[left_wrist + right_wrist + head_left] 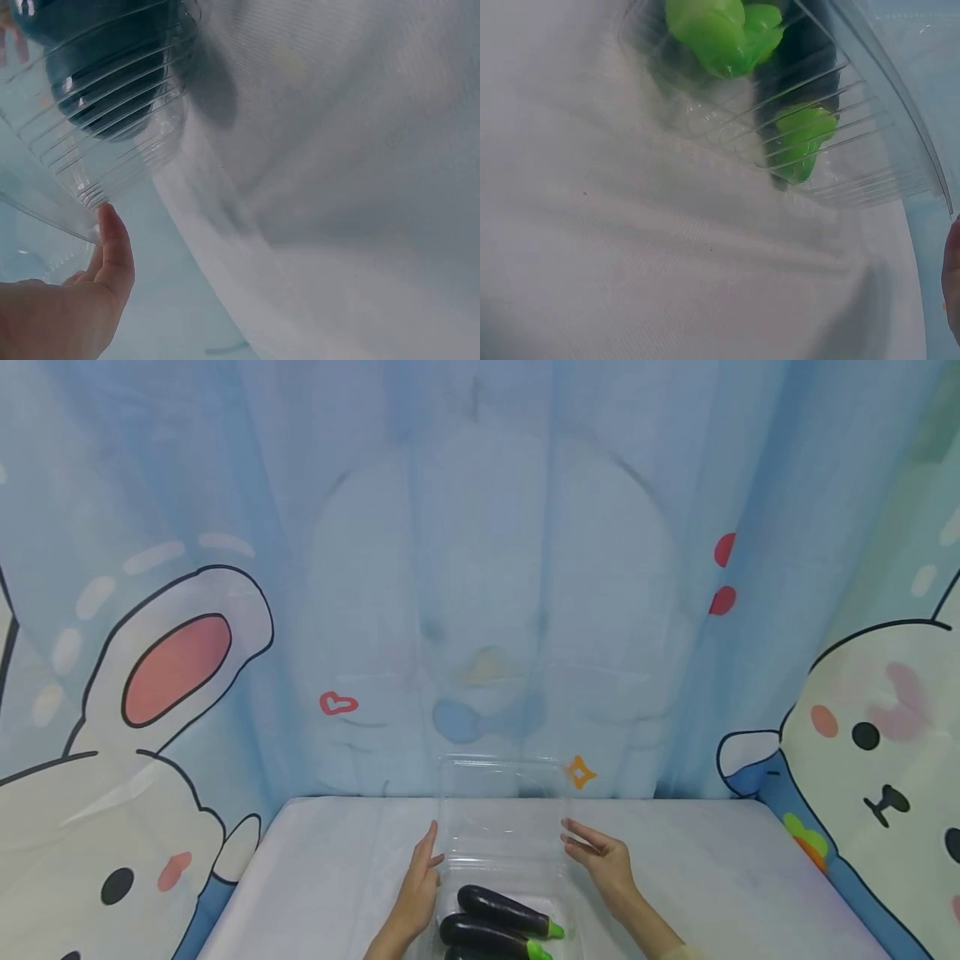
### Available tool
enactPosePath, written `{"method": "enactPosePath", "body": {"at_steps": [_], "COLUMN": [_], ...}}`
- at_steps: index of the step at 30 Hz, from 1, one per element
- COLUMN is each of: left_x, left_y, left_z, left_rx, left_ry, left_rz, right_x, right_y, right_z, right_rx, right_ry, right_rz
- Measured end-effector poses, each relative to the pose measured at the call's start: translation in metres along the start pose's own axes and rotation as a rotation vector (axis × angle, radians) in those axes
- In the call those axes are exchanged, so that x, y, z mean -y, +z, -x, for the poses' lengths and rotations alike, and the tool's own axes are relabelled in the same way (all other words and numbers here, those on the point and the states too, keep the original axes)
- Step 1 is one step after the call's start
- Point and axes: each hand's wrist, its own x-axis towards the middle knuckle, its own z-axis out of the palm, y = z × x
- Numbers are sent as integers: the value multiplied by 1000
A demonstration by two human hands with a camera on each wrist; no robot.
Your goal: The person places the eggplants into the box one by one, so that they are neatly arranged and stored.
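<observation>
A clear plastic clamshell box (573, 935) sits on the table in the head view, its hinged lid (501, 814) raised at the back. Inside its base lie dark eggplants (504, 908) with green caps, stem ends toward the right. My left hand (416, 889) is at the lid's left edge, fingers fairly straight. In the left wrist view a fingertip (109, 217) meets the ribbed plastic side. At the right edge of the lid, my right hand (609, 867) has its fingers extended with the tips against the plastic. Only part of a finger (952, 277) shows in the right wrist view.
A white cloth covers the table (337, 877), whose far edge meets a light blue curtain (480, 568) printed with cartoon animals. The curtain hangs close behind the raised lid.
</observation>
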Motion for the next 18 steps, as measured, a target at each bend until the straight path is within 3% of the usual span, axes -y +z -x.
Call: {"method": "enactPosePath", "body": {"at_steps": [18], "left_x": [-8], "left_y": [-2], "left_z": [5], "left_rx": [-3], "left_ry": [-29], "left_rz": [146], "right_x": [1], "right_y": [3], "right_z": [7], "right_rx": [-46], "right_ry": [20], "right_rz": [-68]}}
